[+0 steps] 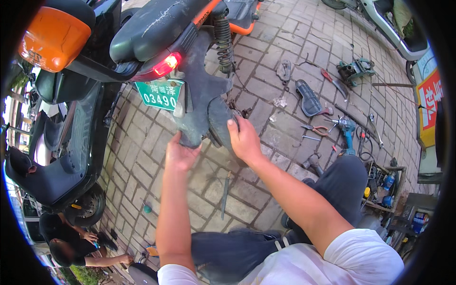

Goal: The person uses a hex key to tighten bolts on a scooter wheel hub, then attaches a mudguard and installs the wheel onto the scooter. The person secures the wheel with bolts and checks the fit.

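In front of me stands an orange and black electric scooter (156, 28) with a lit red tail light (168, 64) and a green plate (154, 94). Its dark, dusty rear mudguard (197, 90) hangs down below the light. My left hand (183, 154) is closed on the mudguard's lower end, fingers partly behind it. My right hand (244, 140) grips the rear tyre (220, 118) just right of the mudguard, thumb on top; its other fingers are mostly hidden. A black coil shock absorber (223, 38) rises above the tyre.
On the brick paving to the right lie a teal power drill (348, 133), pliers (317, 129), a hammer (313, 164), a scooter seat-shaped black part (308, 98) and a toolbox (382, 185). A dark rod (225, 195) lies before me. Another person (71, 242) crouches at lower left beside a second scooter (61, 156).
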Tool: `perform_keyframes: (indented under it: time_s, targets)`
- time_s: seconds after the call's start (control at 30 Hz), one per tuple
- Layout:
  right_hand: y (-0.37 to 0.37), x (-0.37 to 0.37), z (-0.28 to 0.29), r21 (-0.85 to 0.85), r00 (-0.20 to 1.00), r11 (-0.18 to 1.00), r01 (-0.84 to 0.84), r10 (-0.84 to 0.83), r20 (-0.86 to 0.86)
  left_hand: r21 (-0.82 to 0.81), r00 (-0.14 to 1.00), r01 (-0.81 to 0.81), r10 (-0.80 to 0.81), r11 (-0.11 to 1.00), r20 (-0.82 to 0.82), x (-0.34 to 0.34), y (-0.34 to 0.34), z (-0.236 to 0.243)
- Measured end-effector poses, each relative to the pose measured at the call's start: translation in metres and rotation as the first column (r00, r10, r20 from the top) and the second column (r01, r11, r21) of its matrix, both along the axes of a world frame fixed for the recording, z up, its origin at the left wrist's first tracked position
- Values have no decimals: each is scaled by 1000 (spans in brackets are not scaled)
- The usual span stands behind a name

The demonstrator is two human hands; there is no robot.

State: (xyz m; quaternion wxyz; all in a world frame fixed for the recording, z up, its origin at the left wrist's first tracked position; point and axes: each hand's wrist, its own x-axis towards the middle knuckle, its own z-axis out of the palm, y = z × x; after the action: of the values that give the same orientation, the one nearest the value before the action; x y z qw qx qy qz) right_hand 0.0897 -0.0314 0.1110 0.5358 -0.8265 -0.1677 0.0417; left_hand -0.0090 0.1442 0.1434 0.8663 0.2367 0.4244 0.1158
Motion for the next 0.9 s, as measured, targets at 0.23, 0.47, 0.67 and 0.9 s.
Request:
perform_keyframes:
  time_s: [0.23, 0.47, 0.67, 0.9]
  targets:
    - [16, -2, 1, -77, 995, 994, 83, -79, 54, -7, 998, -20, 20, 1000, -62, 7, -19, 21]
    - [81, -15, 8, -11, 924, 968, 250, -242, -295, -90, 1000, 27, -27, 996, 3, 1, -16, 20]
    - [86, -17, -14, 161, 911, 916, 367, -319, -263, 9, 975, 213, -212, 977, -63, -9, 2, 14]
    - [-5, -22, -71, -55, 800, 915, 399, -377, -466, 15, 938, 315, -309, 949, -156, -17, 19, 14]
